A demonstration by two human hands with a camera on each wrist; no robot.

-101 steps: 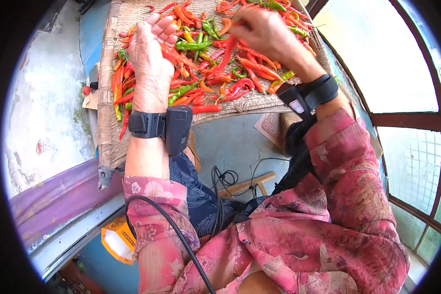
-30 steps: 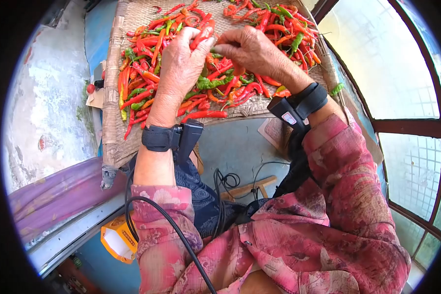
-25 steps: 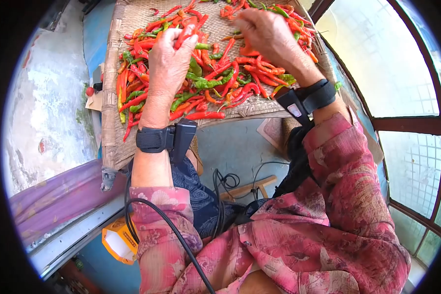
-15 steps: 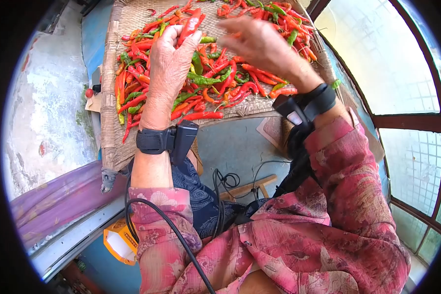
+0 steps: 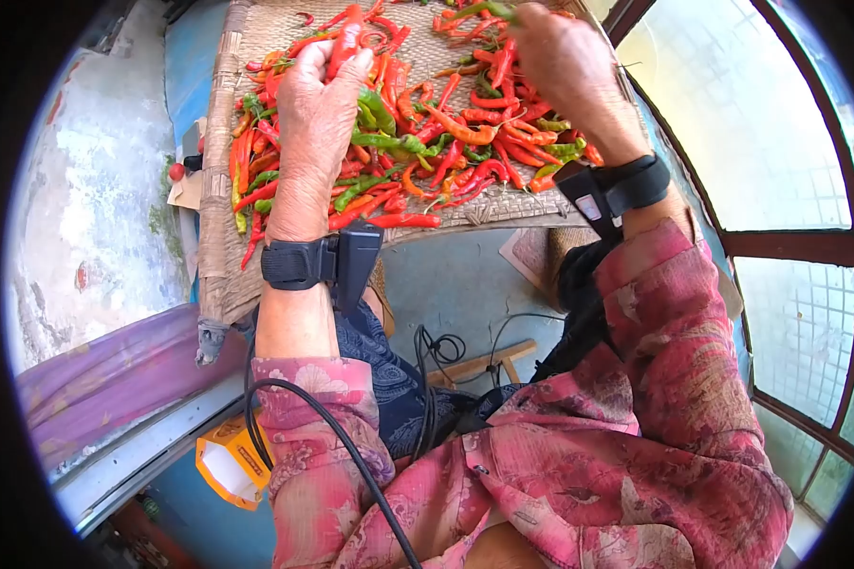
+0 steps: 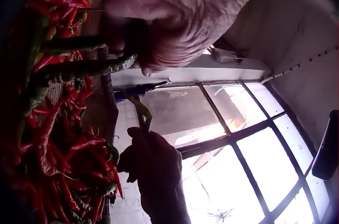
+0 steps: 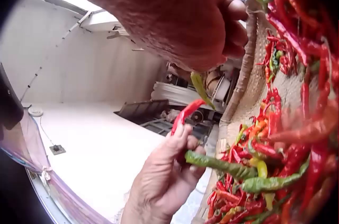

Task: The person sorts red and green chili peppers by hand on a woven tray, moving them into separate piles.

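Observation:
My left hand [image 5: 315, 123] pinches a red chili pepper [image 5: 347, 43] that points up between thumb and fingers, over the left part of the pile. In the right wrist view, a green chili pepper [image 7: 220, 165] overlaps that hand's lower fingers. My right hand [image 5: 574, 76], slightly blurred, is raised at the far right of the woven tray [image 5: 220, 190]. Its fingertips pinch a yellow-green chili pepper [image 6: 144, 111], whose end points left in the head view. Below both hands lie red, orange and green chili peppers [image 5: 479, 133].
More peppers [image 5: 465, 24] lie at the tray's back right. A paned window [image 5: 792, 322] is on the right, a patched wall [image 5: 95, 209] on the left. Below are an orange box [image 5: 232, 465], black cables [image 5: 436, 346] and a wooden stool [image 5: 489, 360].
My right hand moved from over the middle with fingers spread to the far right, now with a yellow-green chili pepper. My left hand keeps the red one, moved slightly left.

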